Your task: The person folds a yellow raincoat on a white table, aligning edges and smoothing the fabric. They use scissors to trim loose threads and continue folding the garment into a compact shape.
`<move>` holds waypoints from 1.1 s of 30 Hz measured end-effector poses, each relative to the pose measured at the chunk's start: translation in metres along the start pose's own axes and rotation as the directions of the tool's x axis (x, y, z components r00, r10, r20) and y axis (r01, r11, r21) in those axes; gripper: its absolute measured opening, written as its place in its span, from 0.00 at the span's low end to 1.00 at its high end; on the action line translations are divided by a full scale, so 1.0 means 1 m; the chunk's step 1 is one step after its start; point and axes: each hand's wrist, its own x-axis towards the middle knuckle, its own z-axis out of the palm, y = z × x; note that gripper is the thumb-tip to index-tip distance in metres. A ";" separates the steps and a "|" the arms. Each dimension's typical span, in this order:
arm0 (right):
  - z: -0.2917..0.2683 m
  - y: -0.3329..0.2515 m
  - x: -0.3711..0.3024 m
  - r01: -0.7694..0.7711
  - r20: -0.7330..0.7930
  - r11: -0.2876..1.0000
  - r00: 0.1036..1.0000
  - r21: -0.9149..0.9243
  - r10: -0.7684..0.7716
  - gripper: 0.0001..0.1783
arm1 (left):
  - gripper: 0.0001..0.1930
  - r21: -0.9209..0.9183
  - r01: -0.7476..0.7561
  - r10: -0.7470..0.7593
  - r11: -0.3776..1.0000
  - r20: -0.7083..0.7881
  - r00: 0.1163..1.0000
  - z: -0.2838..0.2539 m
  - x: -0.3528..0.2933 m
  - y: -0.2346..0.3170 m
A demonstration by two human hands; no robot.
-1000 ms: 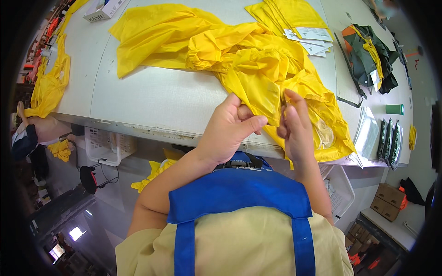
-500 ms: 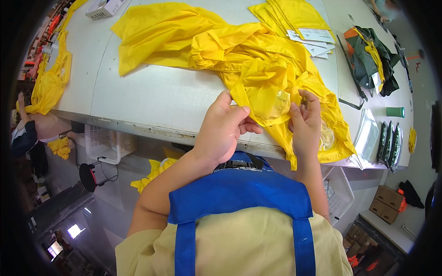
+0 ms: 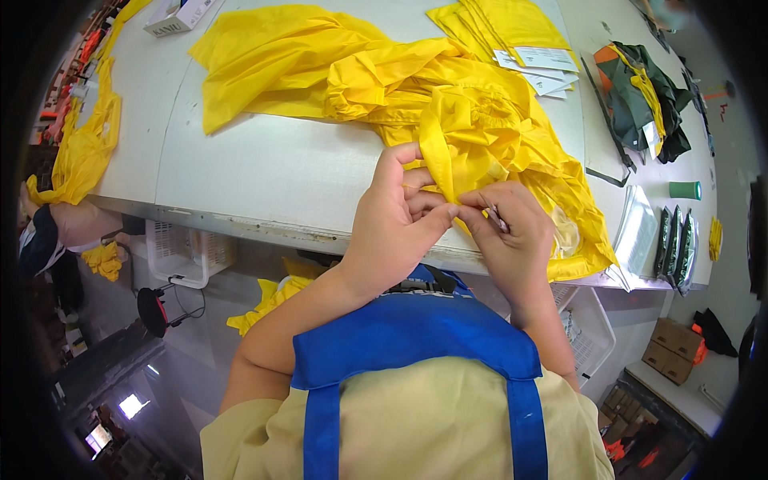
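Observation:
A thin yellow garment (image 3: 384,92) lies bunched across the table, a gathered, elasticated-looking part of it near my hands. My left hand (image 3: 394,220) pinches a folded edge of this garment, the index finger reaching up behind the cloth. Thumb to thumb with it, my right hand (image 3: 508,232) is closed at the same edge, fingertips pressed together on the cloth. A small greyish thing (image 3: 498,218) shows between its curled fingers, too small to name. A clear plastic patch (image 3: 566,234) shows in the garment beside my right hand.
Folded yellow pieces (image 3: 520,24) with white paper slips (image 3: 538,72) lie at the back. On the right are a dark bag (image 3: 640,100), a green roll (image 3: 685,190) and dark packets (image 3: 676,250). White baskets (image 3: 190,250) stand below the table edge. Another person's arm (image 3: 36,232) is at far left.
My right hand has moved left to meet my left hand, and its fingers have closed at the cloth edge. The clear patch that was spread between my hands is now mostly folded away.

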 end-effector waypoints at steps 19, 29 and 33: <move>-0.009 0.030 -0.024 -0.059 -0.112 0.993 0.991 0.099 0.070 0.17 | 0.28 -0.234 0.006 -0.022 0.972 -0.067 0.997 -0.005 0.004 0.000; -0.002 0.017 -0.016 0.071 -0.125 0.997 0.990 0.015 -0.069 0.18 | 0.29 -0.252 0.014 -0.030 0.968 -0.062 0.998 0.001 0.004 0.000; -0.001 0.023 -0.019 0.070 -0.139 0.996 0.988 0.060 -0.061 0.16 | 0.29 -0.246 0.014 -0.031 0.969 -0.065 0.997 0.000 0.003 0.000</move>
